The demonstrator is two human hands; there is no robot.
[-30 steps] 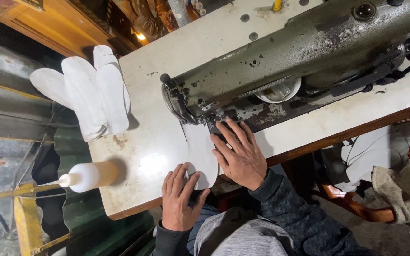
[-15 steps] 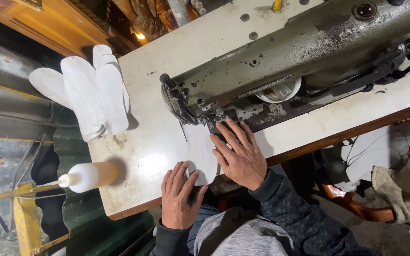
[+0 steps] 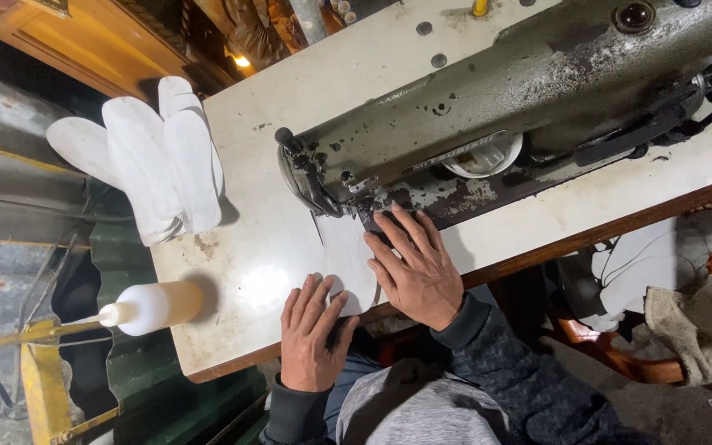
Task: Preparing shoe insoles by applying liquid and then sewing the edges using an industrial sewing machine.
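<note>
Two bare hands press flat on a white fabric piece (image 3: 348, 259) at a worn industrial sewing machine (image 3: 521, 99). The right hand (image 3: 418, 268), fingers spread and extended, lies palm down on the cloth's edge nearest the machine bed, its fingertips just short of the needle area at the machine's head. The left hand (image 3: 311, 334), also open and flat with fingers together, rests on the near end of the same piece at the front edge of the surface (image 3: 265, 247); neither hand grips anything. The fabric piece lies on the pale surface, running from the needle area toward the person, held down between the two hands. Both wrists emerge from dark grey sleeves.

Further out along the surface, near its worn front edge, a white squeeze bottle (image 3: 154, 306) with a thin nozzle lies on its side, nozzle pointing off the surface's end. At the far end of the surface, a stack of white oblong cut pieces (image 3: 150, 161) overhangs the edge. Below the surface on the other side, crumpled cloth (image 3: 702, 325) lies in a heap.
</note>
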